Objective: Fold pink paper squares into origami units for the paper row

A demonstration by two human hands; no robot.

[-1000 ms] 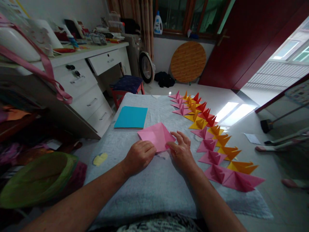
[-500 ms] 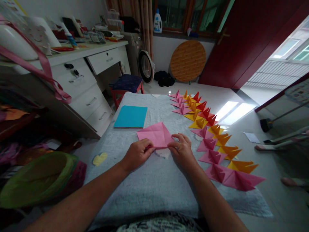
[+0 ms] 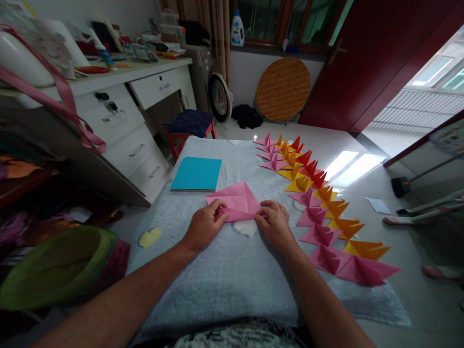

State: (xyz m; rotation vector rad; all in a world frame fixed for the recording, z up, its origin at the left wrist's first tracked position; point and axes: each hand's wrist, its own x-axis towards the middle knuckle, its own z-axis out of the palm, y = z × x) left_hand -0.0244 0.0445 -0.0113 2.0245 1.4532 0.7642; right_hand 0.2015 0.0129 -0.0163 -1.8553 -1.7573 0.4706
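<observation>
A partly folded pink sheet of origami paper (image 3: 237, 199) lies on the cloth-covered table in front of me, crease lines showing across it. My left hand (image 3: 206, 223) pinches its near left edge between thumb and fingers. At the near right corner, my right hand (image 3: 274, 221) grips the paper, thumb and index finger together, other fingers curled. Just beyond on the left sits a stack of blue paper (image 3: 197, 174). Along the right side stand rows of folded paper pieces: pink ones (image 3: 311, 216), yellow ones (image 3: 333, 209) and red ones (image 3: 319, 179).
The pale blue tablecloth (image 3: 224, 280) covers the table. A green-rimmed bin (image 3: 54, 270) is at the lower left. Behind are a white desk (image 3: 119, 116), a stool (image 3: 190, 123), a washing machine with its door open (image 3: 220, 98) and a round wooden board (image 3: 283, 89).
My left hand has slid slightly left along the near edge of the pink paper. The right hand's fingers have curled in closer at the corner. The view has shifted a little.
</observation>
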